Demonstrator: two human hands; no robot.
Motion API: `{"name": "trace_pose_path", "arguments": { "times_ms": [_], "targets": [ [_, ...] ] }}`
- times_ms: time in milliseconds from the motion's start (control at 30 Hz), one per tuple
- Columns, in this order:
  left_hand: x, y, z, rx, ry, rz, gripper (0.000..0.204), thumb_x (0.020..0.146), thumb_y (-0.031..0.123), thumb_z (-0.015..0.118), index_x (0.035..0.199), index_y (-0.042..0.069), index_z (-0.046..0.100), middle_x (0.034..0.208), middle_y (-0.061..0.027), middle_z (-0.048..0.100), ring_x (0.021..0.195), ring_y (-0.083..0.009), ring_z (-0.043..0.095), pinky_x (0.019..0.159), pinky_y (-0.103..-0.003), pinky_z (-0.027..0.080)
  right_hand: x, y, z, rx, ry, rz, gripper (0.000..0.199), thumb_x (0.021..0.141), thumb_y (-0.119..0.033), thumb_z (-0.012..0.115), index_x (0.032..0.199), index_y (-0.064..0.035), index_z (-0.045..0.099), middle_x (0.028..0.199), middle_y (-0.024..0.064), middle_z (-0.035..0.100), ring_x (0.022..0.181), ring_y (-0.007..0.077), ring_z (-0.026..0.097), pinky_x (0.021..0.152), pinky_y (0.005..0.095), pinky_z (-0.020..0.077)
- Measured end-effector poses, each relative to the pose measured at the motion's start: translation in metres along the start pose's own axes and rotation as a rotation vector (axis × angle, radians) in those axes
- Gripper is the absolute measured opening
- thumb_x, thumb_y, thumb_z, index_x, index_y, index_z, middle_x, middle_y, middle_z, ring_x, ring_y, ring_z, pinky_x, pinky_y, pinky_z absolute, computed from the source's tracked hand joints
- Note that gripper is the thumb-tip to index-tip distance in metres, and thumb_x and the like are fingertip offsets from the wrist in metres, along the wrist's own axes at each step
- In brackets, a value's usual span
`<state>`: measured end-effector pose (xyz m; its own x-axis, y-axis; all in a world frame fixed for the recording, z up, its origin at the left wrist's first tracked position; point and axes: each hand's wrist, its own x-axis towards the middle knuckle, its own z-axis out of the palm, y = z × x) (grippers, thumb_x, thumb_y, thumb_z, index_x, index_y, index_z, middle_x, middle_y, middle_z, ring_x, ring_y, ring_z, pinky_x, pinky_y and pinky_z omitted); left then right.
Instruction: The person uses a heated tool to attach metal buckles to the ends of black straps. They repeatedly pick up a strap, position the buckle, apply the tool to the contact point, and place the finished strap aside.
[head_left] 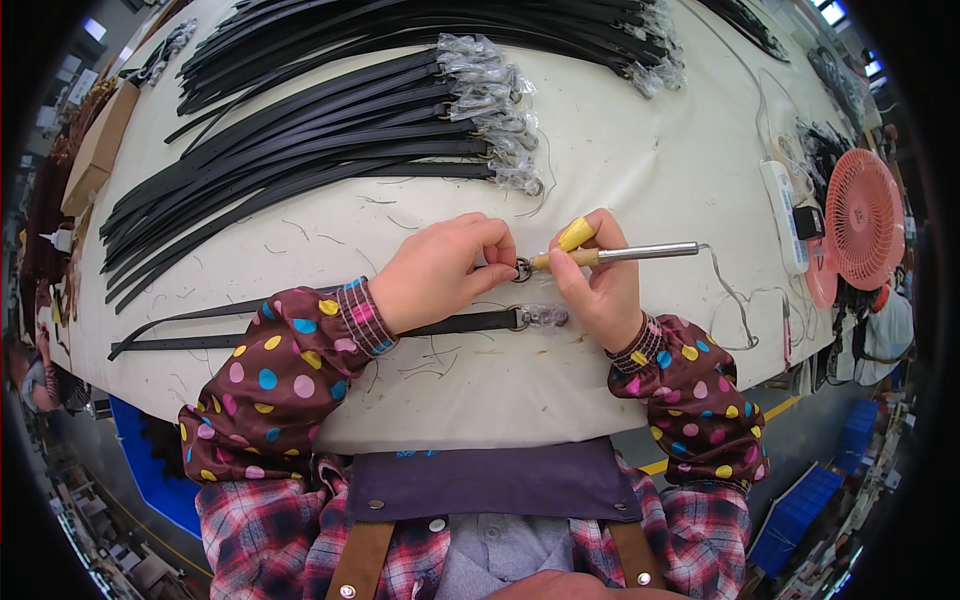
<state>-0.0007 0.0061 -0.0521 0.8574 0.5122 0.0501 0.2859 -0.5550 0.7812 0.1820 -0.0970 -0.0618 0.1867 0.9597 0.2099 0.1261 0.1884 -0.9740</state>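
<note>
My left hand (450,265) pinches the metal-ringed end of a black strap (215,309), whose length runs off leftward under my sleeve. In my right hand (605,285) is a corded soldering iron (648,252) with a tan section and a silver barrel. Its left end is close to the strap's metal ring (522,269); whether the two touch I cannot tell. Something yellow (575,234) shows at my right fingers. Just below my hands lies a second black strap (465,323), its ring end wrapped in clear plastic (546,316).
A row of black straps (300,165) with plastic-wrapped ends lies beyond my hands, and another bundle (400,35) farther back. At right stand a white power strip (785,215) and a pink fan (865,218). The iron's cord (735,300) trails on the table. Loose threads lie about.
</note>
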Motion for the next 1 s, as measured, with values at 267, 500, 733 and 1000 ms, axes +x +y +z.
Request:
{"name": "trace_pose_path", "arguments": {
  "times_ms": [267,500,733,1000],
  "targets": [
    [0.0,0.002,-0.012,-0.512,-0.04,-0.435,0.016,0.095,0.016,0.058,0.096,0.002,0.052,0.085,-0.0053,0.065,0.062,-0.0074,0.059,0.051,-0.023,0.051,0.001,0.002,0.001,-0.14,-0.155,0.075,0.015,0.089,-0.003,0.061,0.094,-0.0015,0.047,0.086,0.0046,0.057,0.082,0.011,0.064,0.071,0.0242,0.0491],
    [0.0,0.002,-0.012,-0.584,-0.019,-0.434,0.014,0.096,0.013,0.056,0.097,0.001,0.049,0.087,-0.0052,0.065,0.064,-0.007,0.058,0.054,-0.022,0.052,0.002,0.003,0.003,-0.241,-0.163,0.065,0.016,0.089,-0.003,0.062,0.093,-0.0004,0.047,0.084,0.006,0.058,0.081,0.0117,0.065,0.069,0.0238,0.0497],
    [0.0,0.002,-0.012,-0.591,-0.019,-0.445,0.014,0.097,0.013,0.055,0.097,0.001,0.048,0.088,-0.0055,0.065,0.064,-0.007,0.058,0.053,-0.021,0.052,0.002,0.006,0.003,-0.297,-0.174,0.062,0.016,0.089,-0.004,0.062,0.093,-0.0004,0.046,0.082,0.0065,0.059,0.079,0.0105,0.064,0.067,0.0233,0.0491],
    [0.0,0.002,-0.012,-0.584,-0.028,-0.446,0.012,0.098,0.013,0.055,0.098,0.003,0.048,0.089,-0.0049,0.065,0.065,-0.0052,0.057,0.054,-0.019,0.051,0.002,0.006,0.003,-0.289,-0.18,0.085,0.017,0.09,-0.005,0.062,0.095,0.0004,0.046,0.084,0.0064,0.058,0.081,0.0111,0.064,0.067,0.0236,0.0494]
  ]
}}
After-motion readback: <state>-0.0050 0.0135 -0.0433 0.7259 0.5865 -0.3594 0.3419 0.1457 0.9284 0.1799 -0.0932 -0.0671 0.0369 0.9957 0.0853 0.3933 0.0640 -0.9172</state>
